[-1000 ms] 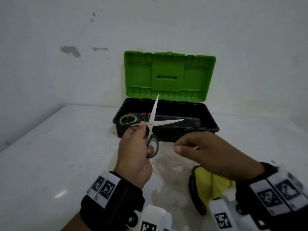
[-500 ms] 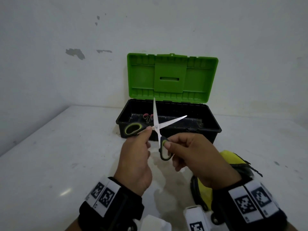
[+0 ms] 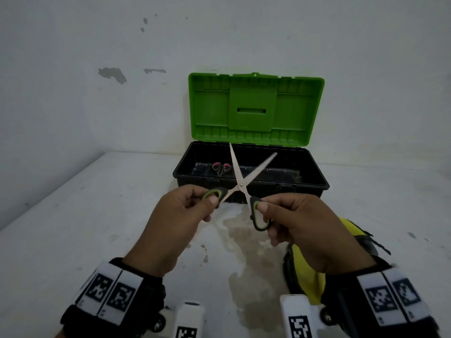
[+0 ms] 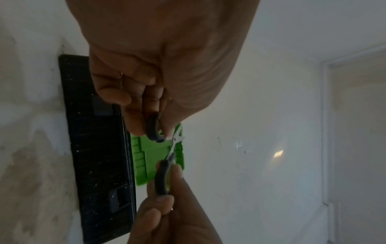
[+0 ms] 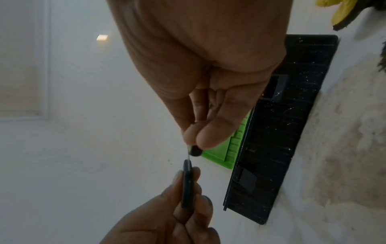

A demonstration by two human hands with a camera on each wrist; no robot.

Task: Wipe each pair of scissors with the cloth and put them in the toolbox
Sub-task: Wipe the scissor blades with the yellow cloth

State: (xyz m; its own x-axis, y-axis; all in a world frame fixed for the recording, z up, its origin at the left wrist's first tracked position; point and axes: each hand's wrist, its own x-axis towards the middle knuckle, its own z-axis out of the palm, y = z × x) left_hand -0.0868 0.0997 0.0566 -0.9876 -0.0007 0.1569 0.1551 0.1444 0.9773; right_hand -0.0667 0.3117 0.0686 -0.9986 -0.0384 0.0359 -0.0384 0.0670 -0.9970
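Grey-and-lime handled scissors [image 3: 241, 182] hang in the air just in front of the toolbox [image 3: 314, 182], blades spread in an X. My left hand [image 3: 195, 203] pinches the left handle loop [image 4: 153, 128], and my right hand [image 3: 273, 215] pinches the right handle loop [image 3: 260, 215]. The black toolbox stands open with its green lid [image 3: 253, 108] upright. Inside it lies a small pair of pink-handled scissors [image 3: 221, 168]. The yellow cloth [image 3: 308, 276] with a black edge lies on the table under my right wrist, mostly hidden.
The white table [image 3: 85, 228] meets white walls at the back and left. A brownish stain [image 3: 244, 240] spreads on the table below the hands. In the wrist views the toolbox front wall [image 4: 100, 148] [image 5: 282, 132] is close beyond the fingers.
My right hand came up off the cloth and took the lower handle loop. The scissors turned so both handles point toward me, and the blades now spread wide in front of the toolbox.
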